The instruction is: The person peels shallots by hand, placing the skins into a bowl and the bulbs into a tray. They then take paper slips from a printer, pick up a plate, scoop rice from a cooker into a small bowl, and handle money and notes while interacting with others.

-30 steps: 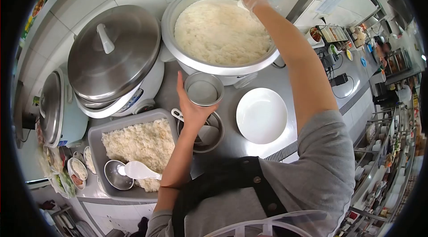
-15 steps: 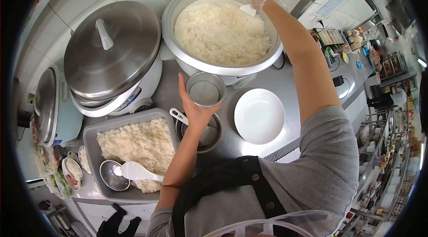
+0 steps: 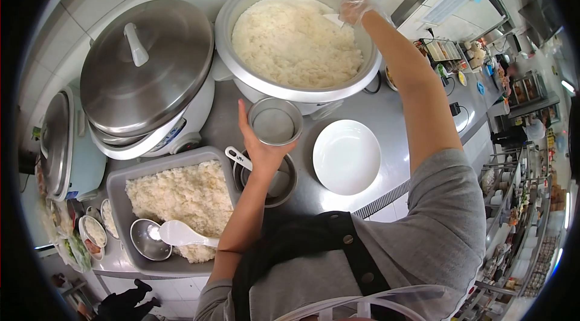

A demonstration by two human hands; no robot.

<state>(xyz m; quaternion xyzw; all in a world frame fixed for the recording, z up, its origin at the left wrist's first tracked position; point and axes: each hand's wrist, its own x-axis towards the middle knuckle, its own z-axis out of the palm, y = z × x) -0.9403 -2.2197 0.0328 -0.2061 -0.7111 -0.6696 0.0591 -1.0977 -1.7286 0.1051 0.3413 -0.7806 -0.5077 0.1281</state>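
The left hand [image 3: 264, 155] is wrapped around a metal cup [image 3: 275, 123] in front of the open rice cooker [image 3: 254, 82], most of its fingers hidden behind or beneath the cup. The right hand [image 3: 355, 9], gloved in clear plastic, is closed on a white paddle [image 3: 334, 20] at the cooker's right rim; only part of the blade shows, and the glove's creases obscure the fingers. The left forearm cuts across a metal pot [image 3: 290, 191], and a lid [image 3: 169, 67] covers the neighbouring cooker's inside.
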